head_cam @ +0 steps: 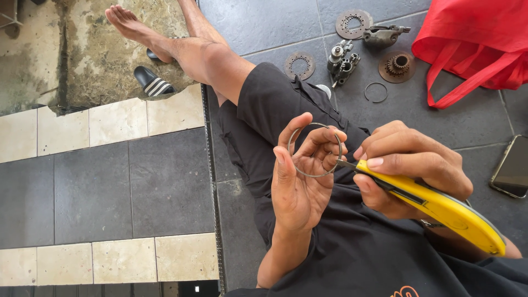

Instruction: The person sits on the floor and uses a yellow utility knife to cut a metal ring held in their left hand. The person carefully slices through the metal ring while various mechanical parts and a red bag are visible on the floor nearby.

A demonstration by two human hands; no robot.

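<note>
Tiles (pixel 165 181), dark grey and cream; clutch parts (pixel 352 55) litter the floor

A red bag (pixel 484 44), a phone (pixel 512 168) and rusty discs (pixel 300 65) lie around.

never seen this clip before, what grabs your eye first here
At centre, the left hand holds up a thin metal ring, and the right hand brings a yellow utility knife against its edge. Beyond, on the dark floor tiles, lie rusty toothed discs, and a red bag sits top right.

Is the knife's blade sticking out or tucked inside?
Out. A short blade tip pokes from the yellow utility knife in the right hand, touching the metal ring.
</note>
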